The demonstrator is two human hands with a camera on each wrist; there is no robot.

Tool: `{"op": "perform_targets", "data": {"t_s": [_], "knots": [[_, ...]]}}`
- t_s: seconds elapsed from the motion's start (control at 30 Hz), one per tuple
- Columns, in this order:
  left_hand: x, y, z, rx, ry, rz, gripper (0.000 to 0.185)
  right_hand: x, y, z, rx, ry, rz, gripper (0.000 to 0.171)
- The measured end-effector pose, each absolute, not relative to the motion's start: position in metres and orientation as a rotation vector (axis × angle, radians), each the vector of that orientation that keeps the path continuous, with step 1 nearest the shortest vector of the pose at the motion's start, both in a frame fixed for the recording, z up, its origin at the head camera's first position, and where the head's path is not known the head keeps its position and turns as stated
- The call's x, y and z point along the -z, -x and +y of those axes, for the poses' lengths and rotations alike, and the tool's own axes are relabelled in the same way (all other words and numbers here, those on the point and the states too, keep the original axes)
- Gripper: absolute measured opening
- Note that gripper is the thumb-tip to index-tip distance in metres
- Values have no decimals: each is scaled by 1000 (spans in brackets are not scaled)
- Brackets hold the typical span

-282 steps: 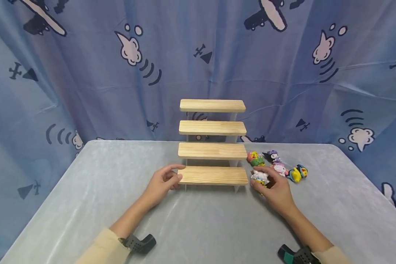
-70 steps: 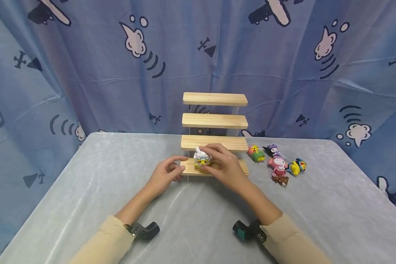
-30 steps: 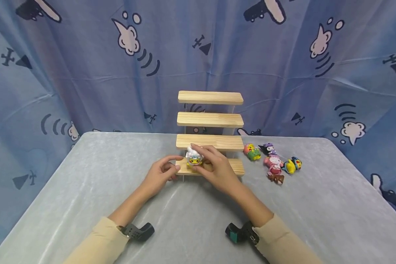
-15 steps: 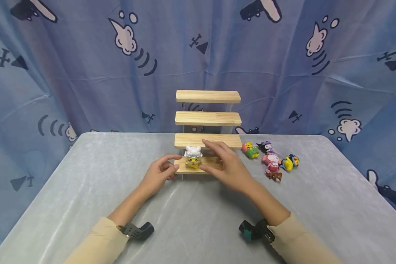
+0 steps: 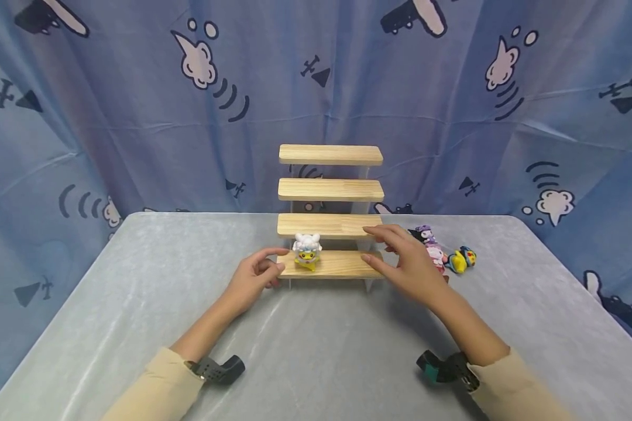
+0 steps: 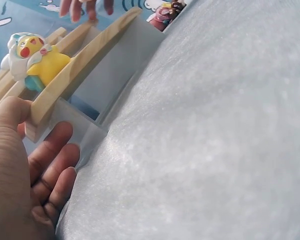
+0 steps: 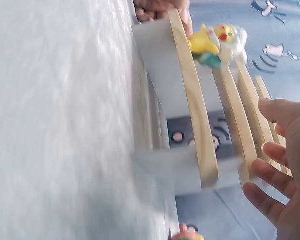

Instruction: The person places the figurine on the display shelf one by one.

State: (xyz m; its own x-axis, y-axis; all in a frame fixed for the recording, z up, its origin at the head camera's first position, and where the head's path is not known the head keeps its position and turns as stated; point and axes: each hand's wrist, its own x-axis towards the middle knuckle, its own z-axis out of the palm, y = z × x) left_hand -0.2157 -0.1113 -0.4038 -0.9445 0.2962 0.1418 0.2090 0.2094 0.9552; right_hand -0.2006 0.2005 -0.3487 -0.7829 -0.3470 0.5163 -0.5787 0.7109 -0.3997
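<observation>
A four-tier display stand (image 5: 330,225) with pale wooden shelves and clear supports stands mid-table. My left hand (image 5: 253,275) pinches the left end of its lowest shelf between thumb and index finger; the other fingers hang loosely below in the left wrist view. Near that end, a small yellow figurine (image 5: 307,252) in a white fluffy hat stands upright on the lowest shelf. My right hand (image 5: 408,266) hovers by the stand's right end with spread fingers and nothing in them. It partly covers the figurines lying on the right.
Right of the stand lie a purple-and-black figurine (image 5: 426,234), a pink one (image 5: 436,255) and a yellow-and-blue one (image 5: 460,259). Another, pink-topped, shows at the lower edge of the right wrist view. A blue patterned curtain (image 5: 189,146) hangs behind the grey-covered table (image 5: 295,362).
My right hand has brought the white-hatted figurine from the right-hand group to the lowest shelf, let go of it and drawn back to the right. The left hand stays at the shelf end.
</observation>
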Motion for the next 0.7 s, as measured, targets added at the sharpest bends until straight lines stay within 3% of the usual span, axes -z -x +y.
{"op": "perform_targets", "data": {"t_s": [0.7], "knots": [[398, 213, -112, -1876, -518, 2362, 32, 339, 215, 263, -668, -534, -2524, 44]]}}
